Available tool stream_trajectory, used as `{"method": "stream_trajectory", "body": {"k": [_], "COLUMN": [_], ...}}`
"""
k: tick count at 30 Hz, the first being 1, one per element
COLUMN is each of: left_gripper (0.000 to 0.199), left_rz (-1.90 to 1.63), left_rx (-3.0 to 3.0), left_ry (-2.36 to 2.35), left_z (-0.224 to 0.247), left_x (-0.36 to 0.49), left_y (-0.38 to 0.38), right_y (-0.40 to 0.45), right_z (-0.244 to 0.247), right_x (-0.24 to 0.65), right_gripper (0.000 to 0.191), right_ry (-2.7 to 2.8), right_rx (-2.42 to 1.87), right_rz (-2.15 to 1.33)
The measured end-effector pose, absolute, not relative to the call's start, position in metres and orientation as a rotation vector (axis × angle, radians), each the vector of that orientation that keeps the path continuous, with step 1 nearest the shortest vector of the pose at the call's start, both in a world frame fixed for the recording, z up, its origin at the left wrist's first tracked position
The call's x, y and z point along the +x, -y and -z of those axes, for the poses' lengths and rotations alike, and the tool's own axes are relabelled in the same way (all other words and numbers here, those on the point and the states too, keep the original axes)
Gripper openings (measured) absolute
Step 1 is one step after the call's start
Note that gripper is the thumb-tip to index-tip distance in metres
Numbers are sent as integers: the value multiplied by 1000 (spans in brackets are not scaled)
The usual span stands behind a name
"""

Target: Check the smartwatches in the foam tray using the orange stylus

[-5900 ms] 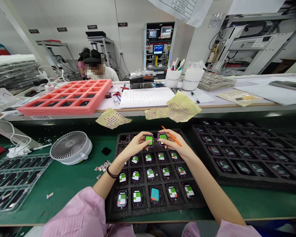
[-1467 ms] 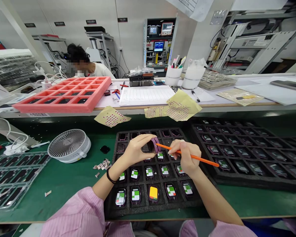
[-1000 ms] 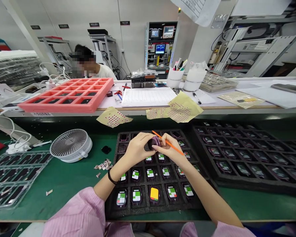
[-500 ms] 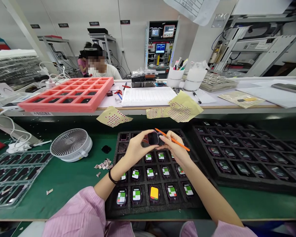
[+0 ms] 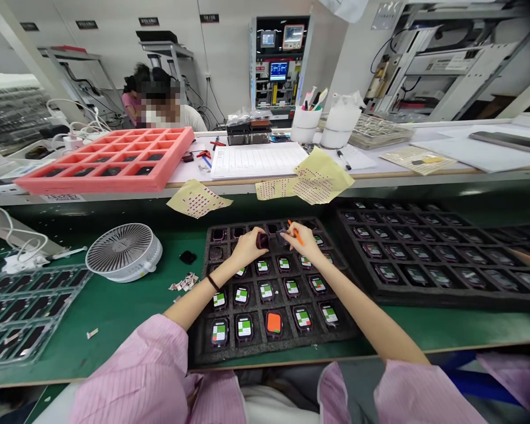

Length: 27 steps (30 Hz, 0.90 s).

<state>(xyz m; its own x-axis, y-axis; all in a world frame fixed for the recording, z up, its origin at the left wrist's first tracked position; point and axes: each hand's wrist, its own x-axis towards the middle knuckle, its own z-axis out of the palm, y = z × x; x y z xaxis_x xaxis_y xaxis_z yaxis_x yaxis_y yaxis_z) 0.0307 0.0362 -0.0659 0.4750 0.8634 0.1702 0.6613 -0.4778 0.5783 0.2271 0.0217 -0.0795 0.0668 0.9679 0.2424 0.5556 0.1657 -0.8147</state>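
Looking down from the head camera, the action's right in the middle of the green tabletop (image 5: pixel 115 321). The left hand (image 5: pixel 247 247) has a closed grip on a small dark smartwatch in a purple case (image 5: pixel 262 240), which sits at the fingertips on the inner side of that hand, up over the top rows of a black foam tray (image 5: pixel 198 353). It's too small and too wrapped up in fingers to call its long axis, tbh. The right hand (image 5: pixel 302 240) is the other one close by, just beside the watch, pinching a thin orange stick (image 5: pixel 295 233) with its tip angled up and away from the watch. There's also a dark bit (image 5: pixel 281 237) at those fingertips, but I can't make out what it is or whether it's held. Both forearms come in from the bottom corners in a V, wrists bent, and the left one wears a black wristband (image 5: pixel 212 283). Below the hands, the tray is full of watches showing green-and-white screens, with one orange screen (image 5: pixel 274 323) in the bottom row.
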Motion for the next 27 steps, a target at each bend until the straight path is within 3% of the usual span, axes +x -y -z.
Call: {"method": "stream_trajectory", "body": {"k": [7, 13, 20, 27], "left_gripper": [34, 13, 35, 32], "left_rz": [-499, 40, 40, -4], "left_rx": [2430, 2383, 2334, 2338], "left_ry": [-1388, -1604, -1562, -1572], "left_z": [68, 51, 54, 63], "left_x": [1, -73, -97, -87], "left_y": [-32, -2, 17, 2], "right_y": [-14, -14, -26, -28], "right_z": [86, 88, 100, 102], "right_x": [258, 296, 303, 317], "right_gripper": [37, 36, 36, 33], "right_ry": [1701, 1656, 1699, 1736], "right_rx": [-1819, -2164, -2213, -1996], "right_rz": [-319, -101, -159, -393]}}
